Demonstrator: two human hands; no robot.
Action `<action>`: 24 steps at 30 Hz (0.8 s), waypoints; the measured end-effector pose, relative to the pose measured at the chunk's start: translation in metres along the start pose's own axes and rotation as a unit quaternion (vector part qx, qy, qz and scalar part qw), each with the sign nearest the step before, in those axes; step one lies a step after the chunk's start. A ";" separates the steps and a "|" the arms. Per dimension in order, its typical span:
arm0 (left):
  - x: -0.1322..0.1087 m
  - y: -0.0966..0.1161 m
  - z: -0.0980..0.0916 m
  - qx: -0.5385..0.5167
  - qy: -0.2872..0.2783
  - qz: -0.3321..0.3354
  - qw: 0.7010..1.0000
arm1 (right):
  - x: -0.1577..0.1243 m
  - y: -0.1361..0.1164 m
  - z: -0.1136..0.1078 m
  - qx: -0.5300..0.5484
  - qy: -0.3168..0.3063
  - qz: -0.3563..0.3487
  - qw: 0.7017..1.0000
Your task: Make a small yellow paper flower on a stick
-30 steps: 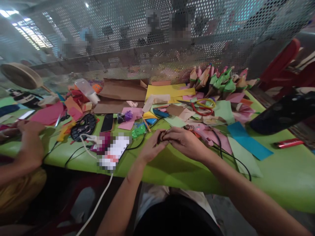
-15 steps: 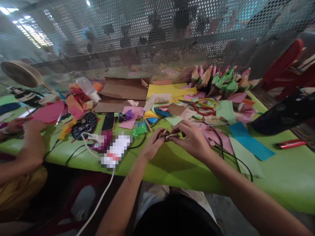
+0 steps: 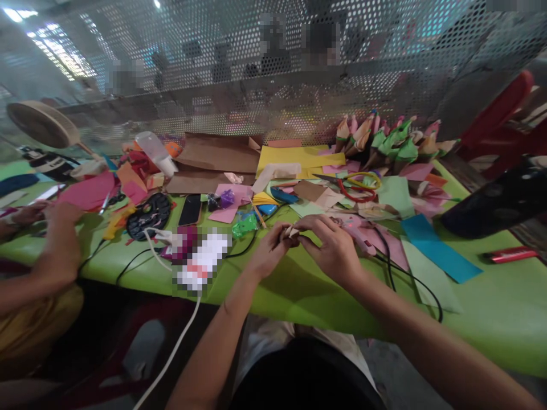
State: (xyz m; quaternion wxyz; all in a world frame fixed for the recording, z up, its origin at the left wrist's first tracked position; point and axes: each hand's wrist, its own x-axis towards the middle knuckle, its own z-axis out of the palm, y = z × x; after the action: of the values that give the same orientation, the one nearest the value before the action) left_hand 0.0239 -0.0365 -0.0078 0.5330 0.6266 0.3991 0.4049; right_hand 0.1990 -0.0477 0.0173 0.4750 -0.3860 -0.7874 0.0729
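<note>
Between my fingertips is a small cream-coloured piece of paper (image 3: 292,232), folded or curled up, above the front of the green table (image 3: 307,296). My left hand (image 3: 273,250) pinches it from the left. From the right, my right hand (image 3: 331,247) bends over it with thumb and fingers pressed to it; part of the piece is hidden by them. Beyond my right hand lies a pink glue gun (image 3: 356,232) with a black cord. To the left of my left hand sits a green plastic packet (image 3: 244,226).
Scissors (image 3: 359,185) with red and yellow handles lie among paper scraps. Paper flowers (image 3: 397,139) stand at the back right. A dark bottle (image 3: 491,199) leans in at right. A phone on a white cable (image 3: 171,359) and a co-worker's arm (image 3: 55,250) are left.
My right fingers have closed in over the cream paper piece, and it now looks more compact between both hands. The view has shifted slightly.
</note>
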 end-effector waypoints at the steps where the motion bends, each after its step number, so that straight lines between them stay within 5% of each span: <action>1: 0.000 0.000 0.000 -0.007 -0.002 0.002 1.000 | 0.000 -0.001 0.000 -0.001 0.002 -0.001 1.000; 24: 0.000 0.002 -0.001 0.031 0.033 0.008 0.999 | -0.007 -0.002 0.003 -0.087 -0.013 -0.075 0.993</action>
State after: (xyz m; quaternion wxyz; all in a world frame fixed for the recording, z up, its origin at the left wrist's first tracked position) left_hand 0.0234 -0.0363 -0.0056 0.4966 0.6320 0.4243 0.4171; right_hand 0.1976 -0.0531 0.0116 0.4337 -0.3648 -0.8235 -0.0269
